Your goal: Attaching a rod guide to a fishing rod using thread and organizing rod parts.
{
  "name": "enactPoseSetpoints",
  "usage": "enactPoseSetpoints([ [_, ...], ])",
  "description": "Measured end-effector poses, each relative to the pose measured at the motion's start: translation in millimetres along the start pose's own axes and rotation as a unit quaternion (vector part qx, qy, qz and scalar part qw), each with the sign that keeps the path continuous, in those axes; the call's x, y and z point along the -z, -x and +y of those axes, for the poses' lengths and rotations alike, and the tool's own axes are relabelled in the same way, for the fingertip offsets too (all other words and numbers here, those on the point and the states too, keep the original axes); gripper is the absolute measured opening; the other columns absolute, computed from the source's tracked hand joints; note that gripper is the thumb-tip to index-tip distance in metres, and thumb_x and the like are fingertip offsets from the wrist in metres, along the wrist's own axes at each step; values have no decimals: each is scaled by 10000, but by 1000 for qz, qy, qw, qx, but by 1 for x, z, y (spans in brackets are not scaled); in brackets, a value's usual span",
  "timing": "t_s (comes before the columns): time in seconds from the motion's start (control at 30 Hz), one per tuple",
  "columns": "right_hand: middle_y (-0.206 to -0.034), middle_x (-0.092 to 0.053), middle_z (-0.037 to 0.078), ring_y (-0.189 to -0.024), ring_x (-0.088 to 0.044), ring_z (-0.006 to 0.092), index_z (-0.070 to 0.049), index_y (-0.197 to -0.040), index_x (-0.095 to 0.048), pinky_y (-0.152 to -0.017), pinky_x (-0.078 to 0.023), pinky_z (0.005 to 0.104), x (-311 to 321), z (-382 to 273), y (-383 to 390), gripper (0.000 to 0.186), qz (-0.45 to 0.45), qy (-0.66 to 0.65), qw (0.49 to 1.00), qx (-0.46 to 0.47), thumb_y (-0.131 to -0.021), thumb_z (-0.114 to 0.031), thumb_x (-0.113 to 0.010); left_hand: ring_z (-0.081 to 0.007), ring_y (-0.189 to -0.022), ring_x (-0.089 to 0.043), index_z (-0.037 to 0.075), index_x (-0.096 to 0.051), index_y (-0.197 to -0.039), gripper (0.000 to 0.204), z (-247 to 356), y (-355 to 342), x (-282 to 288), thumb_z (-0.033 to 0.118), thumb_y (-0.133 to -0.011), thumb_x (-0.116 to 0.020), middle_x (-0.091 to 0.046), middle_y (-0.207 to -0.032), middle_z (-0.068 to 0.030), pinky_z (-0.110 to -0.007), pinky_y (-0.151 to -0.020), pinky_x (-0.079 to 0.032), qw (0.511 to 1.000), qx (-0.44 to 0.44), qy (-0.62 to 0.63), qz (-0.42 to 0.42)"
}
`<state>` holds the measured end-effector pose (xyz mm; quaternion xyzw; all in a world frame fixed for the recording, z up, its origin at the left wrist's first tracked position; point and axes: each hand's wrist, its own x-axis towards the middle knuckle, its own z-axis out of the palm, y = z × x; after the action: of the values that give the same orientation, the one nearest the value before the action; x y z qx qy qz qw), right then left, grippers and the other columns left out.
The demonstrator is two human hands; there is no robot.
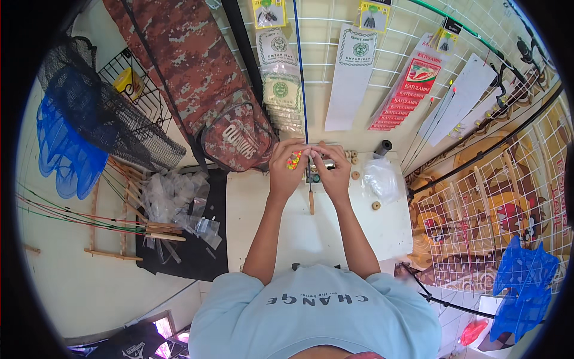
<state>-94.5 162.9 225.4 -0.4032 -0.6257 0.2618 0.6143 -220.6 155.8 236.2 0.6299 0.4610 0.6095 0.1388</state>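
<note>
Both of my hands meet at the middle of a thin blue rod point(302, 90) with a tan handle point(311, 202) at its lower end. My left hand point(287, 170) is closed, with a cluster of small yellow, red and green pieces point(294, 160) showing among its fingers. My right hand point(333, 176) has thumb and fingertips pinched on the rod beside the left thumb. What exactly is between the fingertips is too small to make out. Small metallic parts lie behind my hands, partly hidden.
A white worktop point(269, 227) holds wooden spools point(375, 206) and a clear bag point(382, 179). Left are crumpled plastic point(176, 200), wooden-handled rods point(164, 233) and blue nets point(66, 149). A camouflage bag point(233, 131) and hanging packets point(403, 90) line the back; a wire grid point(478, 197) stands right.
</note>
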Motion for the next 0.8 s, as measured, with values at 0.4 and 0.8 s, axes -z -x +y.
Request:
enactPoseSetpoints([
  [0.4, -876, -679, 56, -819, -562, 170, -51, -927, -706, -673, -458, 280, -6, -30, -28, 151, 63, 14, 996, 67, -777, -33, -711, -209, -897, -571, 72, -691, -908, 108, 23, -33, 2, 66, -800, -687, -635, -973, -63, -302, -681, -478, 999, -23, 16, 28],
  [0.8, -839, -667, 49, -784, -548, 162, -48, -934, -702, -673, -453, 276, -15, -45, -62, 193, 90, -7, 989, 116, -754, 23, -702, -171, -921, -567, 48, -685, -914, 91, 39, -66, 5, 56, -825, -669, -605, -980, -83, -250, -674, -471, 996, -63, -2, 64],
])
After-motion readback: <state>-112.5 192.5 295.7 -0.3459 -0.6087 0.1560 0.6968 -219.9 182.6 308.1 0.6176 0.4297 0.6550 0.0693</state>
